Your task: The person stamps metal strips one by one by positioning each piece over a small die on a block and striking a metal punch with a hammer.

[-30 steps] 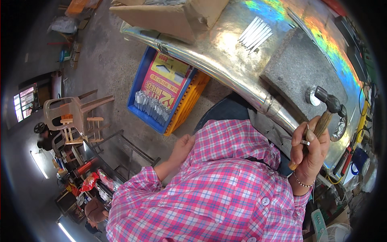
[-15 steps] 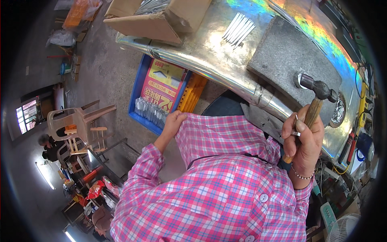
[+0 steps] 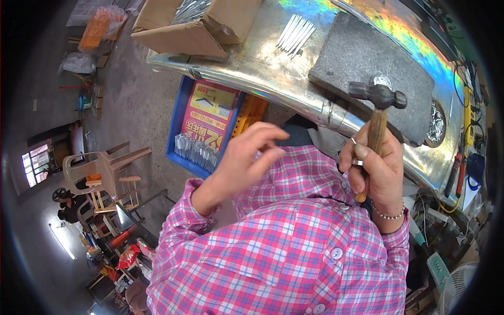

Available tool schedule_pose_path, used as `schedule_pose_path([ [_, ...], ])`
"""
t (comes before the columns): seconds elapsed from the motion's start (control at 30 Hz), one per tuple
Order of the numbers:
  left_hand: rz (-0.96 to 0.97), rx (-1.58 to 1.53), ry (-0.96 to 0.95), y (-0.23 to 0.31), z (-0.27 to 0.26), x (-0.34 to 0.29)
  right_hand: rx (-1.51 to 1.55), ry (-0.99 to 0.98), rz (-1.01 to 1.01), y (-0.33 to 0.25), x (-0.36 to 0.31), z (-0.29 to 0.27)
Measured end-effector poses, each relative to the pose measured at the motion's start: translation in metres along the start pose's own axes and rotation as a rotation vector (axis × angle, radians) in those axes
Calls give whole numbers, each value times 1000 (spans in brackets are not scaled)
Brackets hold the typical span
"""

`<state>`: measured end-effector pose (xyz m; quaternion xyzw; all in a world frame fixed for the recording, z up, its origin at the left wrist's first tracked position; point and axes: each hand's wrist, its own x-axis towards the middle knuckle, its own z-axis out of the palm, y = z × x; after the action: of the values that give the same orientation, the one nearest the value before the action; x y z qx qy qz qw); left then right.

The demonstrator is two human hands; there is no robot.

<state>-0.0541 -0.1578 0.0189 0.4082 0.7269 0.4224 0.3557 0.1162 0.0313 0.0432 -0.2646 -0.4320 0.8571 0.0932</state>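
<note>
My right hand (image 3: 384,170) is closed around the wooden handle of a hammer (image 3: 377,128). Its dark metal head is raised in front of the near edge of a grey stone slab (image 3: 367,58). Silvery bands show on that hand's fingers. My left hand (image 3: 244,160) hangs over the plaid shirt front (image 3: 283,170), fingers stretched and apart, with nothing visible in it. Several flat silvery metal strips (image 3: 295,35) lie side by side on the shiny worktop (image 3: 247,68), left of the slab.
A cardboard box (image 3: 181,41) of metal strips stands at the worktop's far left. Below it, a blue tray (image 3: 176,115) holds many small metal pieces (image 3: 195,151). Red-and-black-handled pliers (image 3: 455,176) lie at the right. A plastic chair (image 3: 100,168) stands far left.
My left hand has let go of the shirt hem and moved right, its fingers opening. My right hand has shifted left with the hammer, whose head has turned.
</note>
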Motion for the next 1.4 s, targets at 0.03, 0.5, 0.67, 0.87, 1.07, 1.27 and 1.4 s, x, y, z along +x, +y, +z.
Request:
schedule_pose_path([
  [0.03, 5, 6, 4, 15, 8, 4, -1, -44, 18, -1, -2, 1],
  [0.5, 369, -58, -222, 25, 61, 41, 28, -51, 76, -1, 0, -4],
  [0.67, 368, -104, -216, 21, 54, 54, -29, 5, -20, -5, 8, -4],
  [0.87, -154, -1081, -277, 19, 47, 59, -101, 30, -48, -20, 0, -7],
  [1.07, -232, -1531, -309, 13, 48, 72, -280, -34, -113, -19, -2, -12],
  [1.27, -261, -1558, -389, 19, 53, 79, -311, -19, -130, -18, 0, -13],
  [1.4, -264, -1534, -404, 22, 54, 81, -358, -40, -143, -14, 1, -18],
])
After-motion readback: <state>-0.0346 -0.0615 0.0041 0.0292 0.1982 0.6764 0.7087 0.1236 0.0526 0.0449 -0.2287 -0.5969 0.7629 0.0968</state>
